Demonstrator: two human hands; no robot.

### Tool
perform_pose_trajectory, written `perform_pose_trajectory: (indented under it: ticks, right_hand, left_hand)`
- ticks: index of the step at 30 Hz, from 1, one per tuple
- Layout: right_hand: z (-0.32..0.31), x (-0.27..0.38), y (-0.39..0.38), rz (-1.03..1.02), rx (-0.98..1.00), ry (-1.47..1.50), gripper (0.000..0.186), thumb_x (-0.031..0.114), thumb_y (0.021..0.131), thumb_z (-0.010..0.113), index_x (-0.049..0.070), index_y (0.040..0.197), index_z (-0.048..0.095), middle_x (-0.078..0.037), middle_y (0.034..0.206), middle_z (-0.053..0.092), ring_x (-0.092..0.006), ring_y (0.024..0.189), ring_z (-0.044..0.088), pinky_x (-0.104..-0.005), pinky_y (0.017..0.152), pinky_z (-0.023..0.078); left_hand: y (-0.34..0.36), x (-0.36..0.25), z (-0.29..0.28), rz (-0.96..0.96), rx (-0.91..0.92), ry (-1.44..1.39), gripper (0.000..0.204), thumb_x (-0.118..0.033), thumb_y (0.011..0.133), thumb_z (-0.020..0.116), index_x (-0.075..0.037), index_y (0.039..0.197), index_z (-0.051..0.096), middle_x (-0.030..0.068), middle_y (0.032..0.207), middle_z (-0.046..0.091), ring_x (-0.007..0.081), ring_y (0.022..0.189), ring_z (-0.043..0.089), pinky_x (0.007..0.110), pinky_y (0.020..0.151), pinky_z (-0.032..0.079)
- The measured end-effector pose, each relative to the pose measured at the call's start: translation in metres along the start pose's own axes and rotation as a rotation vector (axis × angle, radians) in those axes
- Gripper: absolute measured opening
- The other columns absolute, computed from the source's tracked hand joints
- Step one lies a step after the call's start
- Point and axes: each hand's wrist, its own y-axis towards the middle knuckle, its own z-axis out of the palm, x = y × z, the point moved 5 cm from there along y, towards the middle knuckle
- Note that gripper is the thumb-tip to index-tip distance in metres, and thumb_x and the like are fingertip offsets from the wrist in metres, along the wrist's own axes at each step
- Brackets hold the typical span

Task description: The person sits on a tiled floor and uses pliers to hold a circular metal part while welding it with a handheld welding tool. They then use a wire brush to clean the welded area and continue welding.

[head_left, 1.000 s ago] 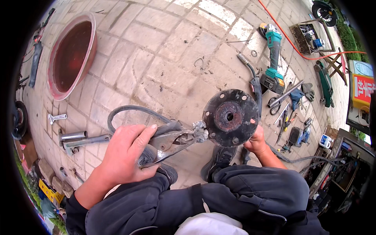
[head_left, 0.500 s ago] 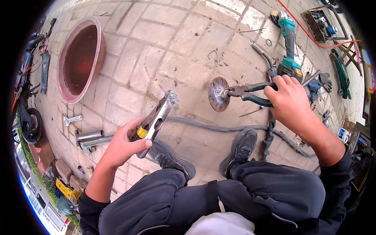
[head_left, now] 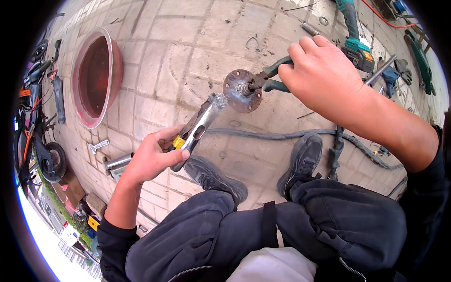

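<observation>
My left hand (head_left: 157,157) is closed around a shiny slotted metal tube (head_left: 201,126), tilted up and to the right, with a rough welded-looking upper end. A dark flat piece with a yellow band (head_left: 179,142) lies along the tube in the same grip; its kind is unclear. In my right hand (head_left: 322,68) are dark green-handled pliers (head_left: 276,86). Their jaws are at the ridged stud in the middle of a rusty round flange (head_left: 242,104) with holes round its rim. The tube's rough end is close to the flange's left edge; whether they touch I cannot tell.
A reddish basin (head_left: 116,51) of dark liquid stands at left on the paving. Near it lie a wrench (head_left: 98,146) and a metal tube (head_left: 118,161). A dark cable (head_left: 277,135) crosses before my shoes. A green cordless power tool (head_left: 357,49) lies at upper right.
My right hand has moved left and up with the pliers and flange, which is now close to the tube's end. My left hand has shifted slightly. The view has also shifted.
</observation>
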Motion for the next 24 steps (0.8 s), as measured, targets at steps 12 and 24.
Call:
perform_pose_trajectory:
  ticks: [12,24]
  right_hand:
    - [0.016,0.002,0.012,0.041,-0.051,0.060,0.008,0.012,0.069,0.066,0.007,0.075,0.064,-0.008,0.077,0.060,-0.0247,0.081,0.062,-0.0355,0.076,0.049]
    - [0.035,-0.003,0.025,0.048,-0.016,0.060,0.010,0.012,0.070,0.069,0.008,0.078,0.066,-0.008,0.078,0.061,-0.0239,0.083,0.063,-0.0351,0.077,0.049]
  left_hand:
    - [0.029,0.001,0.002,-0.010,-0.071,0.038,0.066,-0.020,0.082,0.074,0.014,0.134,0.050,0.0113,0.101,0.065,0.0131,0.082,0.061,0.027,0.072,0.050]
    - [0.040,0.015,-0.012,-0.037,-0.082,-0.064,0.062,-0.021,0.081,0.075,0.013,0.130,0.055,0.0130,0.107,0.067,0.0137,0.091,0.061,0.026,0.082,0.048]
